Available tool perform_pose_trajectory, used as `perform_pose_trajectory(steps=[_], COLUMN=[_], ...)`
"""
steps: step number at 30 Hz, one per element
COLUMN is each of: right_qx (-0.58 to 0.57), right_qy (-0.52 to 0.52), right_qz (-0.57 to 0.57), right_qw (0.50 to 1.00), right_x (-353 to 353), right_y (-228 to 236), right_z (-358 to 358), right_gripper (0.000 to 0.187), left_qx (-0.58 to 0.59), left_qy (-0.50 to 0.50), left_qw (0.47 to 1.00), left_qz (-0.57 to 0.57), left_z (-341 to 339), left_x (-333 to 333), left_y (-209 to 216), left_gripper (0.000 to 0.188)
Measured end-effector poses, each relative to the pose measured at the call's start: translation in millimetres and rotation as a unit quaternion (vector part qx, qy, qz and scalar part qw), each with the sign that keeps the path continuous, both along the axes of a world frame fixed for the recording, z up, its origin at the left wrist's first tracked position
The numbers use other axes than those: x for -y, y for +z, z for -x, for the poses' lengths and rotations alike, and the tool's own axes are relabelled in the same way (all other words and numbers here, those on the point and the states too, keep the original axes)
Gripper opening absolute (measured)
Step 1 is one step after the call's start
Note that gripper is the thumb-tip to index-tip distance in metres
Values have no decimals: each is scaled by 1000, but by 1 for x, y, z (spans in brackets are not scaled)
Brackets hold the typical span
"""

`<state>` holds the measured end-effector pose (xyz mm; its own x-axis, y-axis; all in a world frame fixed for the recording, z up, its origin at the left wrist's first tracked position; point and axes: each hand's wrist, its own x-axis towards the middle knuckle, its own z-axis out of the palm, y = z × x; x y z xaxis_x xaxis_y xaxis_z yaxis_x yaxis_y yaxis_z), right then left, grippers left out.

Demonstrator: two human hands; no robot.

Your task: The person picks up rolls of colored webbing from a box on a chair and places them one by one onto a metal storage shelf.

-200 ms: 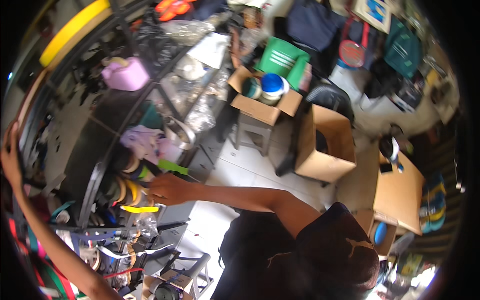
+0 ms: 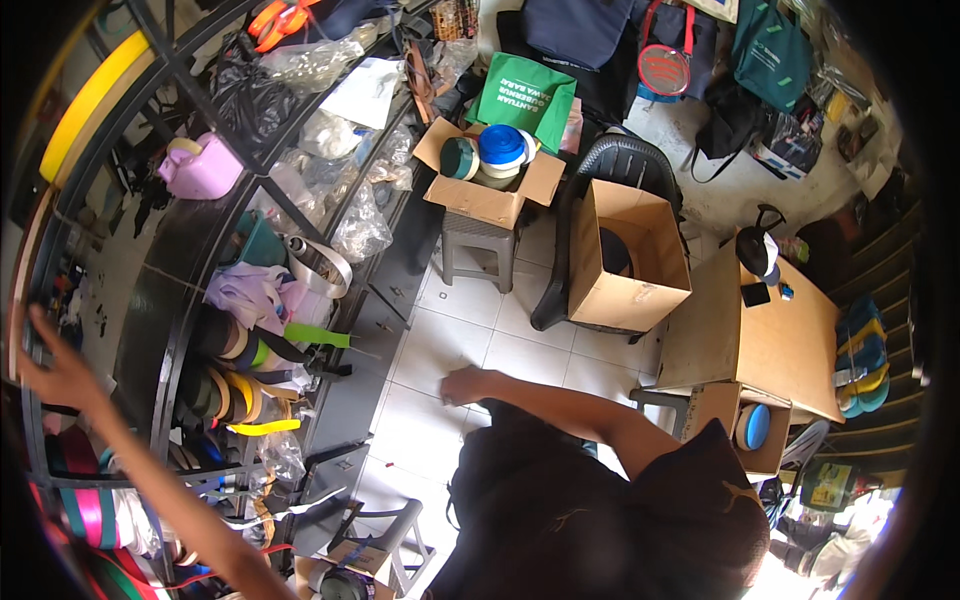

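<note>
My left hand [image 2: 65, 380] is raised at the far left, fingers apart, beside a brown ribbon roll [image 2: 28, 270] on the black metal rack [image 2: 170, 380]. Whether its fingertips touch the roll I cannot tell. Over the tiled floor hangs my right hand [image 2: 468, 385], fingers curled in, with nothing visible in it. To its left, rolls of yellow ribbon [image 2: 240, 397] and other strap rolls lie on a shelf, a bright yellow end [image 2: 265, 427] hanging out. A green strap [image 2: 318, 335] sticks out above them.
Ahead, an opened carton [image 2: 475, 205] of rolls stands on a grey stool [image 2: 480, 250]. Another carton [image 2: 640, 300] rests on a black chair [image 2: 625, 165]. A wooden-topped table [image 2: 790, 350] is at the right, and a stool [image 2: 405, 540] with a box stands at the lower left.
My right hand has drawn away from the strap rolls, moving right over the floor. My left hand has shifted slightly down and right along the rack. The whole view has turned a little.
</note>
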<state>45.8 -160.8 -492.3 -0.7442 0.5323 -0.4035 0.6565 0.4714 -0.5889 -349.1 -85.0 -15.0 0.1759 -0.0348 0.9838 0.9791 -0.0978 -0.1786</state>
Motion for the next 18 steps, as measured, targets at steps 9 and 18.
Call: perform_pose_trajectory(steps=[9, 18], right_qx=[-43, -148], right_qy=[-277, -542], right_qz=[98, 193], right_qw=[955, 804], right_x=[40, 42], right_y=[-21, -65], right_z=[-162, -378], right_gripper=[34, 26], left_qx=[-31, -77], left_qy=[-486, -387], left_qw=[544, 188], left_qz=[684, 899], left_z=[-278, -617], left_x=[-52, 0], left_y=[-425, -514], left_gripper=[18, 29])
